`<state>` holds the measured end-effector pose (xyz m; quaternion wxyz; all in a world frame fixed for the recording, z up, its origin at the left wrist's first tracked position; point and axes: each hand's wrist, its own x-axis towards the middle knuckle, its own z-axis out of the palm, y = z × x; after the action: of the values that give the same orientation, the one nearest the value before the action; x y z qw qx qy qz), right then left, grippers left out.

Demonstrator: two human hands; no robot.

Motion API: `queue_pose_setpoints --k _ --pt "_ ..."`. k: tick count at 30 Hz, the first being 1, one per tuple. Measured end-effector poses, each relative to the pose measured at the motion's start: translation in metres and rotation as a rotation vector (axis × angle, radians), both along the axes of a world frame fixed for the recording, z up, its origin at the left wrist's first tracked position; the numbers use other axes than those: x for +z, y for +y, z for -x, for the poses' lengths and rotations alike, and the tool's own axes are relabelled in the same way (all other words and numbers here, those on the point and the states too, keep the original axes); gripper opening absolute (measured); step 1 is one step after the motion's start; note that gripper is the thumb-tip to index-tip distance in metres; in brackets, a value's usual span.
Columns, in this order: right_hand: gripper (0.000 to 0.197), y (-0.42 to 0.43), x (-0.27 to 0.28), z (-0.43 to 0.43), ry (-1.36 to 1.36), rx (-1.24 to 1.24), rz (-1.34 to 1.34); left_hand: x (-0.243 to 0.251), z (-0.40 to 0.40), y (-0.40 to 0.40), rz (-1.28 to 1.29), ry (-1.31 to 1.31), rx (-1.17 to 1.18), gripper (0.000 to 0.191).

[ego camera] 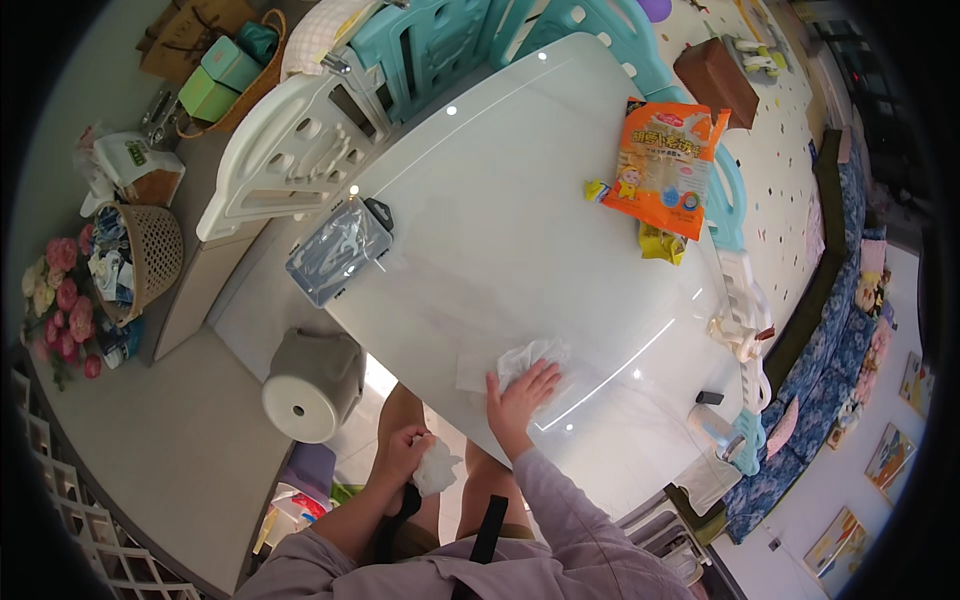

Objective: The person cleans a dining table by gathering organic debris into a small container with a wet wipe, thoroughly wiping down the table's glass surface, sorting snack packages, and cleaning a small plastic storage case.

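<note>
My left hand [411,454] hangs low before my legs, beside the table's near edge. Its fingers are closed around a crumpled white tissue [437,469]. Flat on the glossy white table [480,225], my right hand [523,397] has its fingers somewhat spread and lies over a thin white wipe [529,358]. The wipe is rumpled beyond the fingertips; its part beneath the palm is hidden. A clear plastic case [339,251] with a dark handle rests at the table's left edge. Toward the far right lies an orange snack bag [664,169], with a yellow packet [661,244] partly under it.
A grey stool [311,386] stands left of the table. Play-fence panels, white [292,150] and teal [427,52], border its far side. On the right edge are a bottle [716,431] and a small black object [709,397]. A wicker basket [154,255] stands left.
</note>
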<state>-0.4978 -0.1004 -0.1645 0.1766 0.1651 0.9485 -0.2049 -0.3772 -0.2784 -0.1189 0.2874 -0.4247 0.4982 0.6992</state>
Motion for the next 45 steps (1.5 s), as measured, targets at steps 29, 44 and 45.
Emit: queue_pose_setpoints --k 29,44,45 --pt "0.079 -0.084 -0.008 0.054 0.139 1.387 0.225 0.01 0.128 -0.169 0.433 0.48 0.296 0.022" --pt "0.054 -0.036 -0.027 0.228 0.385 0.613 -0.173 0.016 0.253 -0.197 0.211 0.299 -0.229 0.042" --pt "0.054 -0.047 -0.027 0.231 0.386 0.611 -0.168 0.022 0.244 -0.19 0.237 0.265 -0.247 0.046"
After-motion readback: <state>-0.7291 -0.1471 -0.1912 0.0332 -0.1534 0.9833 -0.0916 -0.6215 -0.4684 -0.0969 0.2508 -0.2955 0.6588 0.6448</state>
